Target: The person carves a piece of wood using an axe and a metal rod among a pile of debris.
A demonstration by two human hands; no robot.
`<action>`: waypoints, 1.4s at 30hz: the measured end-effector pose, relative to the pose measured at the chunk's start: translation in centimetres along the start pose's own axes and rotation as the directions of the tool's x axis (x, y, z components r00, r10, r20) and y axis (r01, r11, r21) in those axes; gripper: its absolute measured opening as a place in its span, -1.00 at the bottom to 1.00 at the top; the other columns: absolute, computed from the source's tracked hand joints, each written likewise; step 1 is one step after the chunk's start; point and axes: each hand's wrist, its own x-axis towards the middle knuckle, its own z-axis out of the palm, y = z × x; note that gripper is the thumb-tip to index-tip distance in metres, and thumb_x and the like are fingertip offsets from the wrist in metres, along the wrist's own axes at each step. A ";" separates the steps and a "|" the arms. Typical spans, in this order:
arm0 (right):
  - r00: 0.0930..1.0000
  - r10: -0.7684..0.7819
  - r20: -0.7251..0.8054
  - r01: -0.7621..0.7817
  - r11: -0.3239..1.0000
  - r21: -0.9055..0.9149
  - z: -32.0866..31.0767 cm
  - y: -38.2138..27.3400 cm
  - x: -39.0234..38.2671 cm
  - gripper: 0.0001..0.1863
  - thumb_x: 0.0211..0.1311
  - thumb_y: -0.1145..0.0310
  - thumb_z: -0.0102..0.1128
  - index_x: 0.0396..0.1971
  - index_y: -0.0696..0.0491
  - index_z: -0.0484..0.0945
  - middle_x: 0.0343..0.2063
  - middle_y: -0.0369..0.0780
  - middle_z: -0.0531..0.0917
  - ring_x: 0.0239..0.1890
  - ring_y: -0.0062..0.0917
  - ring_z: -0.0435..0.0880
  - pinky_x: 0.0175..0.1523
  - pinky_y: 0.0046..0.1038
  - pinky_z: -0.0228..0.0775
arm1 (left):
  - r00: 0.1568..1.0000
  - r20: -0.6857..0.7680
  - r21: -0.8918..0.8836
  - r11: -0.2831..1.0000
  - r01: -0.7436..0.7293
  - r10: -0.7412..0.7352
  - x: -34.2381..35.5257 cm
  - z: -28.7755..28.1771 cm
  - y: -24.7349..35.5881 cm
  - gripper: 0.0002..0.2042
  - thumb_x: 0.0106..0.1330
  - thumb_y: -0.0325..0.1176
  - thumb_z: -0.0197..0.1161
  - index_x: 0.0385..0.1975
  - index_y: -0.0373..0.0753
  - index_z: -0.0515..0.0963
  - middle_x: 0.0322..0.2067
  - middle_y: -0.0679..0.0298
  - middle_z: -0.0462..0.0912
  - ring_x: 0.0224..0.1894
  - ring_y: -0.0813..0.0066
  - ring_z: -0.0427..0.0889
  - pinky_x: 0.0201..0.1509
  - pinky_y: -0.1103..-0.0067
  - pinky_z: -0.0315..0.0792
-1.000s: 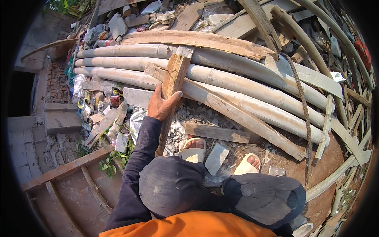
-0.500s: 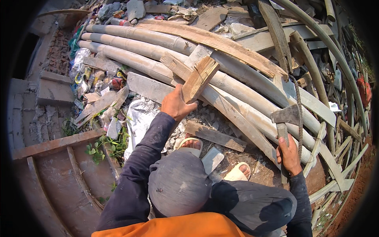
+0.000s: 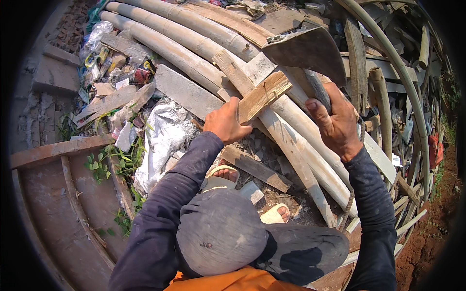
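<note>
Wood block (image 3: 265, 97) held in L hand (image 3: 223, 122) btwn thumb & fingers; R hand (image 3: 337, 125) clasps axe (image 3: 310, 52).

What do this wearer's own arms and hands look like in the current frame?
Both the left hand and the right hand are bare, with no gloves visible. The left sleeve and right sleeve are long, dark navy or near-black, and wrinkled, reaching about to the wrists. I can make out no printed markings on either sleeve.

Sleeves (image 3: 170, 194): mine were long, dark navy and creased.
Trousers (image 3: 221, 225): I wore grey, with a small dark mark (image 3: 206, 244).
Top (image 3: 238, 280): mine was orange.
Sandals (image 3: 271, 216): mine were cream, open-toed.
</note>
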 end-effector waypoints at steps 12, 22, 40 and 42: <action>0.998 0.057 0.007 -0.057 0.998 0.008 -0.1 -0.5 2.7 -0.45 0.59 -0.20 0.17 0.02 0.06 0.58 -0.35 0.03 0.77 -0.22 0.02 0.82 -0.13 -0.05 0.58 | 1.000 0.025 -0.020 1.000 -0.015 0.015 0.7 0.2 -0.2 -0.34 0.05 -0.01 0.59 0.03 -0.23 0.42 -0.07 -0.08 0.75 -0.06 -0.22 0.78 0.06 0.03 0.61; 0.999 0.044 -0.028 -0.045 0.999 -0.015 1.5 2.2 2.2 -0.46 0.58 -0.21 0.19 0.01 0.03 0.61 -0.41 -0.03 0.78 -0.30 0.00 0.81 -0.22 -0.09 0.57 | 1.000 0.030 0.014 1.000 0.006 -0.006 1.1 -0.4 0.0 -0.35 0.07 0.00 0.56 0.05 -0.23 0.43 -0.04 -0.09 0.76 -0.03 -0.21 0.78 0.07 0.03 0.61; 0.970 0.190 0.155 -0.127 0.929 -0.347 0.4 3.4 0.6 -0.40 0.55 -0.31 0.15 -0.12 0.04 0.59 -0.44 -0.03 0.77 -0.36 -0.03 0.80 -0.25 -0.07 0.58 | 0.997 0.075 -0.048 0.999 -0.025 0.029 1.4 -0.3 -0.5 -0.33 0.06 0.05 0.56 0.04 -0.25 0.46 -0.12 -0.15 0.78 -0.04 -0.25 0.78 0.06 0.07 0.61; 0.990 0.144 0.006 -0.138 0.957 -0.254 -0.1 3.2 -2.1 -0.42 0.54 -0.27 0.18 -0.10 0.04 0.59 -0.42 -0.02 0.78 -0.34 -0.03 0.81 -0.23 -0.06 0.59 | 0.991 0.118 -0.157 0.987 -0.046 0.065 2.1 -1.0 -0.6 -0.29 0.05 0.07 0.54 0.08 -0.32 0.48 -0.16 -0.25 0.77 -0.05 -0.25 0.78 0.08 0.10 0.62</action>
